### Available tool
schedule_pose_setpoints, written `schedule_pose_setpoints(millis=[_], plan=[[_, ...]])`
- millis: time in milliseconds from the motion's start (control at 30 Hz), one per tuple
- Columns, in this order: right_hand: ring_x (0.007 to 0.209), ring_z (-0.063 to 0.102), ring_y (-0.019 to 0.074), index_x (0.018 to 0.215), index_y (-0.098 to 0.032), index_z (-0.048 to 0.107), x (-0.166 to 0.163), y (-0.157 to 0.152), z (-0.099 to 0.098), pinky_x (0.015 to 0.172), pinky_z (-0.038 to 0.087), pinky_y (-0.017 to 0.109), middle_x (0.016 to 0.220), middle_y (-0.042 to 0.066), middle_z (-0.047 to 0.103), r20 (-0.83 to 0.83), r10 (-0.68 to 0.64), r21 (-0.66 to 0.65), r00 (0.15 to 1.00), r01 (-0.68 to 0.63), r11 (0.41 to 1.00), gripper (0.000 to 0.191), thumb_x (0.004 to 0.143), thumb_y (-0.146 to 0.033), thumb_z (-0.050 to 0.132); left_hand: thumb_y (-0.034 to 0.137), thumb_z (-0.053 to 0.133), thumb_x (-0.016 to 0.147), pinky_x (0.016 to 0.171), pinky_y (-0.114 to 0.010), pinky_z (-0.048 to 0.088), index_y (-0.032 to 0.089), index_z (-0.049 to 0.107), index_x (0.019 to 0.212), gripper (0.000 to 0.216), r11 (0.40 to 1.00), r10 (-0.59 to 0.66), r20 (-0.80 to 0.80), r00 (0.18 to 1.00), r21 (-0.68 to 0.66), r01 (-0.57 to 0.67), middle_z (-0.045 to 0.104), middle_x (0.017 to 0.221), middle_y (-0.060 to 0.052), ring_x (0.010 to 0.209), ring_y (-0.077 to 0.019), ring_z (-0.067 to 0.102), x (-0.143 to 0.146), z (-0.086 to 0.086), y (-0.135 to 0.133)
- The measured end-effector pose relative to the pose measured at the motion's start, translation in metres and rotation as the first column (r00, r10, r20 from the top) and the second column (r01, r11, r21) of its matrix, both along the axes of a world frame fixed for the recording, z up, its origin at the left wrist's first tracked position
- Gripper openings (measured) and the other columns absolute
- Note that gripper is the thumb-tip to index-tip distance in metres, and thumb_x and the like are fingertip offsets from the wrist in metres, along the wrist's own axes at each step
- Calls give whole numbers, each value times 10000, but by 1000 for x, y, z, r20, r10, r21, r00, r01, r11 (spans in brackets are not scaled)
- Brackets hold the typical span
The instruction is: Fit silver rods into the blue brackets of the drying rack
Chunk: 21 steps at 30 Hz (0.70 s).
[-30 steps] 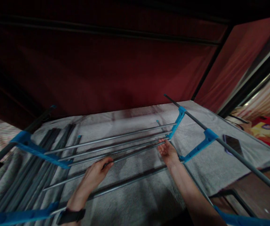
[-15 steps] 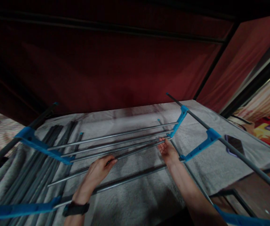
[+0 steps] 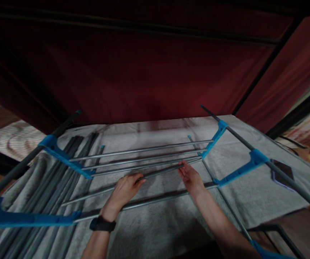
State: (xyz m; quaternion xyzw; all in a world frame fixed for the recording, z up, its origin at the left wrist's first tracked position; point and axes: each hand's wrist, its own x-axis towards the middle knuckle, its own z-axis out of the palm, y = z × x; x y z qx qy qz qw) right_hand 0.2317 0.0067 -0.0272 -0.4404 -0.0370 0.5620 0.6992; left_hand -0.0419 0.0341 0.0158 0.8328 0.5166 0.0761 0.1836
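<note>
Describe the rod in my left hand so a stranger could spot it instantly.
On the pale cloth, find blue brackets joined by grey crosswise rods. Go between the left hand and right hand, which hold one rod. Unlike the other crosswise rods, its left end meets no bracket.

Left grip [image 3: 127,187]: bare, five-fingered. Just behind it, black wristband [image 3: 102,223], wide and matte, wrapped round the wrist. Looks thicker toward the outer side, like a watch or tracker body; display and markings too dim to read. Forearm behind the band is bare down to the frame edge. Right grip [image 3: 191,176]: bare, same for wrist and forearm behind it. Near-black patch [image 3: 206,251] at bottom edge, behind the right grip: clothing or shadow, can't tell.
</note>
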Motion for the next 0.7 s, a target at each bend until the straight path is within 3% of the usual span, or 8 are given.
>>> schedule_pose_setpoints(millis=[200, 333, 700], plan=[[667, 639, 79, 767, -217, 639, 9, 2, 1, 722, 554, 212, 766, -35, 713, 5, -53, -53, 999, 53, 997, 47, 792, -221, 679, 389, 518, 928, 837, -301, 458, 258, 661, 1134, 283, 1000, -11, -12, 1000, 18, 11, 736, 1065, -39, 981, -228, 681, -1, -1, 1], [574, 597, 43, 761, -217, 615, 32, 6, 4, 661, 537, 168, 700, -58, 677, 28, -116, -110, 993, 118, 987, 115, 860, -170, 580, 329, 536, 920, 861, -303, 456, 260, 663, 1122, 249, 997, 24, -21, 999, 69, -23, 731, 1083, -37, 1001, -227, 670, -10, -2, 3], [449, 539, 55, 705, -198, 574, 79, 9, 4, 509, 508, 170, 569, -56, 589, 118, -144, -189, 983, 165, 968, 139, 844, -195, 581, 248, 561, 884, 910, -328, 429, 257, 691, 1037, 201, 987, 143, 70, 987, 68, -148, 729, 1027, -61, 973, -238, 661, -31, 14, -2]])
